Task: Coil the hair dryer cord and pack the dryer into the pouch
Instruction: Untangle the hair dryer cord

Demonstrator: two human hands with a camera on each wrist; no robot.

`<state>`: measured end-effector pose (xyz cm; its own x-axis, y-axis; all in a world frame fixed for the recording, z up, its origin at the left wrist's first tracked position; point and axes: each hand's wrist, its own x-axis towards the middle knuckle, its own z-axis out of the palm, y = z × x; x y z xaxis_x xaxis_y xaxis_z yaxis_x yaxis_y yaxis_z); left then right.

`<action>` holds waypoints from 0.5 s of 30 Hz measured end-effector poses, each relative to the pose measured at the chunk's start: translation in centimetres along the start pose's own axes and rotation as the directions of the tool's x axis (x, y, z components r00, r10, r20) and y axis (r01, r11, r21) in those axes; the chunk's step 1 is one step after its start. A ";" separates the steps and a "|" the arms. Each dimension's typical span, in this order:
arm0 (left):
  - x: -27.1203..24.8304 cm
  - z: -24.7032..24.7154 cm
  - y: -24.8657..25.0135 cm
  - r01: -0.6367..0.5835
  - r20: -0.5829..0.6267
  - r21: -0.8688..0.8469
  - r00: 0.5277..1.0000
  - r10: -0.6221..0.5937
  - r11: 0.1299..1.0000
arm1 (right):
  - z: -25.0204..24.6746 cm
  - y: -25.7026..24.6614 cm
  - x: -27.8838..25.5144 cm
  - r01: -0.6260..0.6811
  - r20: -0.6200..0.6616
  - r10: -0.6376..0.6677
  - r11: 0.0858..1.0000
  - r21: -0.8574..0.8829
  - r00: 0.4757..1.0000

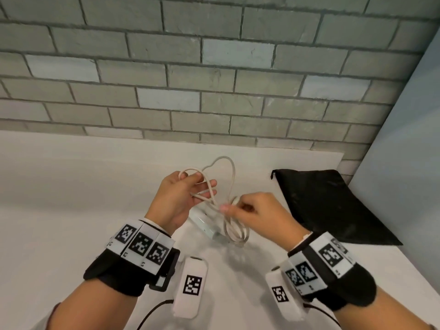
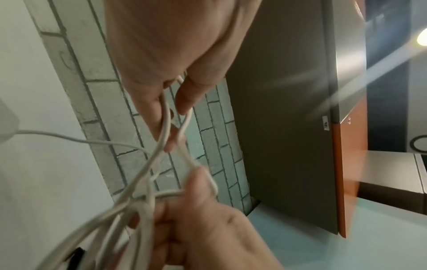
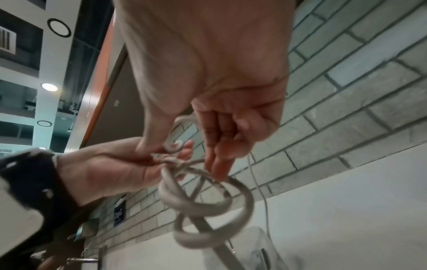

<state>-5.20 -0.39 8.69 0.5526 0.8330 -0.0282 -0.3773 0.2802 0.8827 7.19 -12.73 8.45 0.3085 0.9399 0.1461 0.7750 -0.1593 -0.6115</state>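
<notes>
A white cord point(image 1: 234, 175) runs in loops between both hands above the counter. My left hand point(image 1: 197, 182), palm up, pinches one loop between thumb and fingers point(image 2: 184, 98). To its right, my right hand point(image 1: 229, 206) pinches the cord with thumb and forefinger, and several coils point(image 3: 203, 201) hang below it. The white hair dryer point(image 1: 204, 225) lies on the counter under the hands, partly hidden by them, and its body point(image 3: 254, 252) shows under the coils. A black pouch point(image 1: 328, 203) lies flat to the right, untouched.
The white counter point(image 1: 71, 186) ends at a grey brick wall point(image 1: 214, 91) behind. A pale side panel point(image 1: 404, 139) closes the right side just past the pouch. A blue sign point(image 3: 119, 213) hangs on the wall further left.
</notes>
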 end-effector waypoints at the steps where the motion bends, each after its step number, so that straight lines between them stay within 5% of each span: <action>1: 0.0 0.0 -0.1 0.005 -0.016 -0.009 1.000 -0.005 1.000 | 0.7 0.1 0.1 -0.002 0.027 0.002 1.000 -0.008 1.000; 6: 0.3 -1.1 -0.5 0.051 -0.043 0.027 0.998 -0.050 0.998 | 0.9 0.1 0.7 0.003 0.012 -0.003 0.998 -0.058 1.000; 9: 1.2 -3.2 -0.9 0.078 -0.180 0.071 0.982 -0.064 0.994 | -1.0 0.5 0.4 0.045 0.016 -0.050 0.971 0.234 0.999; 12: 2.1 -5.8 -1.6 0.188 -0.316 0.037 0.934 -0.167 0.981 | -3.4 1.6 0.1 0.067 -0.091 -0.010 0.756 0.651 0.996; 15: 2.6 -6.7 -2.3 0.234 -0.382 0.046 0.902 -0.199 0.971 | -4.5 2.9 0.2 0.118 -0.175 0.084 0.456 0.882 0.981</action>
<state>-7.85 4.32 3.50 0.2898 0.8781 -0.3807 -0.2030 0.4451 0.8721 11.97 -14.32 10.16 0.4640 0.8560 0.2279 -0.0970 0.3048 -0.9475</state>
